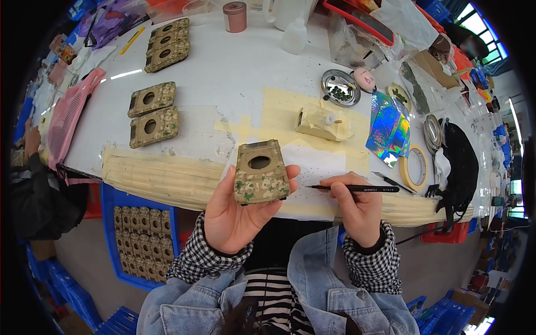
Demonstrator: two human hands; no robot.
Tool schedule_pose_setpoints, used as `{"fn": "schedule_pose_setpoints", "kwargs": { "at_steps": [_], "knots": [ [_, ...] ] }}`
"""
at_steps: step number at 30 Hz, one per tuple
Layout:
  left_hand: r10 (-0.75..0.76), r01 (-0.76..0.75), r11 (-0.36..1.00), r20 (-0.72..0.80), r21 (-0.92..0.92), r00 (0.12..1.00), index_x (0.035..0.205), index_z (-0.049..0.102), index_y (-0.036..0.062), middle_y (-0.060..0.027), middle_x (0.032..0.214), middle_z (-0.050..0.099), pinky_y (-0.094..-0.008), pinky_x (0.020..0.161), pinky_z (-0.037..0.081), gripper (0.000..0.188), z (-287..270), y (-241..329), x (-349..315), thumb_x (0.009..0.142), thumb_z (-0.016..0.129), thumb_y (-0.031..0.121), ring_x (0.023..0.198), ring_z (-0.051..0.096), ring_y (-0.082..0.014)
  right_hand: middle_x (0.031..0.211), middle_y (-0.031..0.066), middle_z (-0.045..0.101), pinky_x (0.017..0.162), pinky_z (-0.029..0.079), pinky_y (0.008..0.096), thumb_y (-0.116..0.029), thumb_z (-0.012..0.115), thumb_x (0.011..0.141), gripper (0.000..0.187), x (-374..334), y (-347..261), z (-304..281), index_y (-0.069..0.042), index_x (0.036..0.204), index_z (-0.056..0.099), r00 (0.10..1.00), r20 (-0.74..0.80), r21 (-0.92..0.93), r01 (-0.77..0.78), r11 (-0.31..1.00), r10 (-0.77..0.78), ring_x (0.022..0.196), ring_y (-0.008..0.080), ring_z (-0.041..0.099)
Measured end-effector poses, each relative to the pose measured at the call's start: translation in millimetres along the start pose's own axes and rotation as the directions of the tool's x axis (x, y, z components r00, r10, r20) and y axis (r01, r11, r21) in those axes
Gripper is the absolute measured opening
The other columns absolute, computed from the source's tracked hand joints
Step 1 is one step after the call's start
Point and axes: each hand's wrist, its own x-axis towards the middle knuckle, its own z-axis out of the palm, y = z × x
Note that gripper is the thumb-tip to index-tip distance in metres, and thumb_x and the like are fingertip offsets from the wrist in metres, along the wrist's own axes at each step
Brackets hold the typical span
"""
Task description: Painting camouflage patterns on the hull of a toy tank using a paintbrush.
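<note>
My left hand is closed around a camouflage-painted model tank hull, tan with green and brown patches and a round hole in its top. It is tilted up above the table's front edge. In my right hand is a pair of black fine-tipped tweezers, gripped like a pen. The tip points left toward the hull and is apart from it. Beneath the tip lies a white sheet with scattered tiny dark specks.
More camouflage hulls stand on the table's left, and several fill a blue crate below. A round metal dish holds small dark green parts. Nearby lie a taped block, holographic sheets, a tape roll and a red-cased phone. Another person's hand shows far left.
</note>
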Motion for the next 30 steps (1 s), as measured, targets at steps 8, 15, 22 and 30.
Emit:
{"fn": "schedule_pose_setpoints", "kwargs": {
  "at_steps": [8,15,22,30],
  "knots": [
    [-0.004,0.004,1.0,0.001,-0.005,1.0,0.145,-0.006,0.0021,-0.0356,0.142,0.02,-0.0408,0.101,0.046,0.066,-0.4,0.5,0.0,0.101,0.03,0.034,0.129,0.036,-0.0413,0.083,0.0103,0.066,0.07,0.046,0.0265,-0.009,0.058,0.091,0.015,-0.4,0.7,0.4,0.002,0.094,0.067,1.0,-0.009,0.011,0.0,1.0,0.0,0.077,0.0165,0.061],
    [-0.011,0.011,1.0,-0.005,-0.001,1.0,0.145,-0.006,0.0025,-0.0348,0.142,0.02,-0.0409,0.101,0.046,0.065,-0.6,1.1,0.1,0.101,0.03,0.034,0.13,0.036,-0.0404,0.083,0.0089,0.066,0.068,0.045,0.0242,-0.011,0.056,0.093,0.018,-1.7,-0.1,-2.4,0.003,0.093,0.067,0.999,-0.033,0.069,-0.027,0.997,0.029,0.075,0.0125,0.058],
    [-0.019,0.019,1.0,-0.017,0.025,1.0,0.146,-0.003,0.0026,-0.0342,0.142,0.021,-0.0402,0.1,0.047,0.064,0.1,0.5,0.8,0.101,0.029,0.035,0.13,0.037,-0.0392,0.083,0.0082,0.066,0.064,0.043,0.0227,-0.015,0.054,0.094,0.023,0.1,-11.5,-9.5,0.004,0.093,0.066,0.991,-0.131,0.165,0.023,0.986,-0.001,0.07,0.0101,0.053],
    [-0.004,0.015,0.989,-0.077,0.147,0.997,0.145,0.007,0.0001,-0.0324,0.139,0.029,-0.0374,0.097,0.05,0.061,4.6,-1.6,1.0,0.101,0.028,0.037,0.128,0.039,-0.0379,0.085,0.0083,0.066,0.073,0.042,0.0309,-0.011,0.057,0.089,0.016,12.1,-46.9,3.5,0.002,0.093,0.067,0.905,-0.104,0.102,0.423,0.9,-0.413,0.077,0.019,0.053]
  ]
}}
